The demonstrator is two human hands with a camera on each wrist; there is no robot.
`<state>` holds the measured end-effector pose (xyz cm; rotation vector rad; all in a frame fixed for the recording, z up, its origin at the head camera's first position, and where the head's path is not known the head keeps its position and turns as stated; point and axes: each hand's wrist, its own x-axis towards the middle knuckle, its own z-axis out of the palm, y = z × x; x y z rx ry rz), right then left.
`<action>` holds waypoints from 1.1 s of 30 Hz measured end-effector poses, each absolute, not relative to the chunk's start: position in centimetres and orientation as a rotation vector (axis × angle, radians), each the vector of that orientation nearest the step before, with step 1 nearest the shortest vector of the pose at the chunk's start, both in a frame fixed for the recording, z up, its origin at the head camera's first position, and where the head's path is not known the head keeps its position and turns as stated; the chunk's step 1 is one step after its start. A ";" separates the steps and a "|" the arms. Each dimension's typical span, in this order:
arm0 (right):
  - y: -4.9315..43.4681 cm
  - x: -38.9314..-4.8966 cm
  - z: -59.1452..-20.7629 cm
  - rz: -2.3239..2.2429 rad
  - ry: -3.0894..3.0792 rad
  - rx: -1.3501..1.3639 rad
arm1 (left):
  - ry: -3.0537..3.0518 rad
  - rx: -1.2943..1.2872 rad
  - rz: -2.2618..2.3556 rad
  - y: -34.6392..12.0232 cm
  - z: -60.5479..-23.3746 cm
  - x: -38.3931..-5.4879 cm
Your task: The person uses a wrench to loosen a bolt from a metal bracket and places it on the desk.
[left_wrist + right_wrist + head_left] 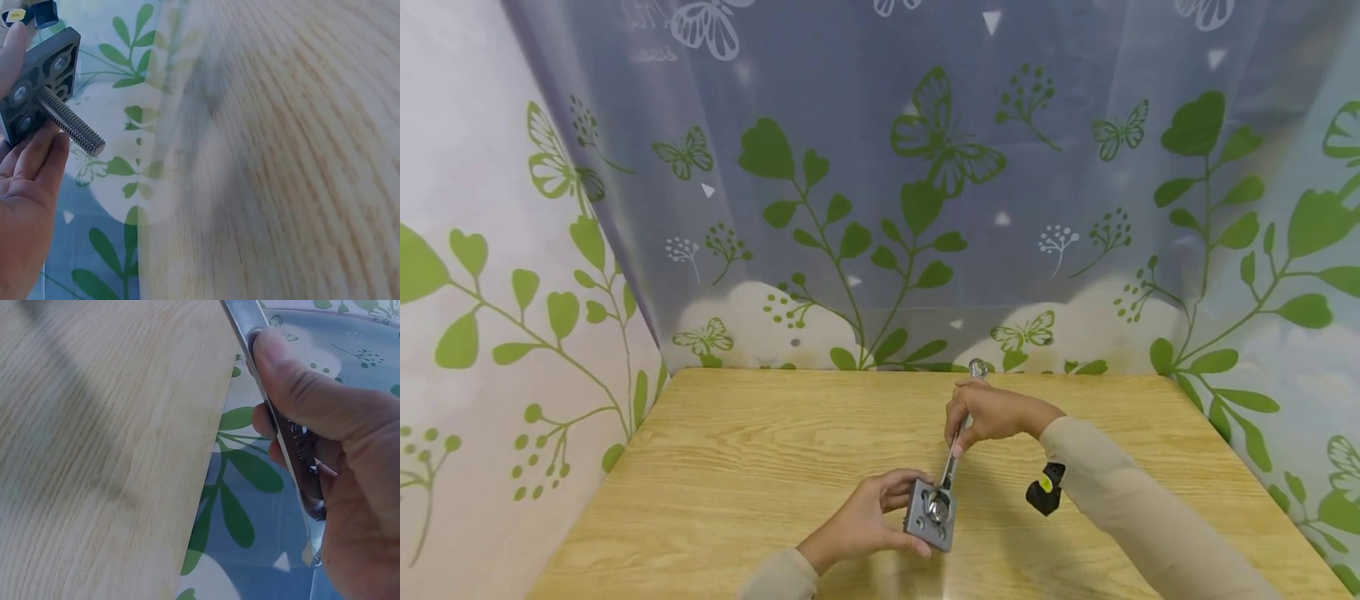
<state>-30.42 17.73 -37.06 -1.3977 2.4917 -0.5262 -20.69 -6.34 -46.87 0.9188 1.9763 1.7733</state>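
A grey square plate point(916, 530) with several holes is held by my left hand point(857, 521), its fingers at the far edge and the thumb at the near edge. Through its middle runs a bolt; in the left wrist view the threaded shank point(72, 124) juts from the plate's underside point(61, 45). My right hand point(992, 412) grips a metal wrench point(290, 447) around its handle, with the thumb laid along it. In the head view one wrench end sits over the bolt head point(938, 507), and the other end point(977, 367) sticks out beyond the right hand.
Underneath is a light wood-grain table point(760, 433). A patterned curtain point(850, 250) with green leaves and butterflies stands behind its far edge and at both sides. A black camera piece point(1047, 490) with a yellow-green mark hangs at the right wrist.
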 end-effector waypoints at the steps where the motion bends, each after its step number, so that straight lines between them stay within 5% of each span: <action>1: 17.7 -30.3 -37.1 -0.518 2.497 -1.395 | 1.976 0.922 1.771 -6.3 -46.9 -20.7; 21: 24.9 -29.5 -40.9 -0.822 2.581 -0.937 | 2.116 0.864 1.755 -8.1 -47.7 -21.3; 33: 29.8 -25.7 -45.3 -1.019 2.638 -0.566 | 2.148 0.775 1.801 -9.2 -48.1 -21.5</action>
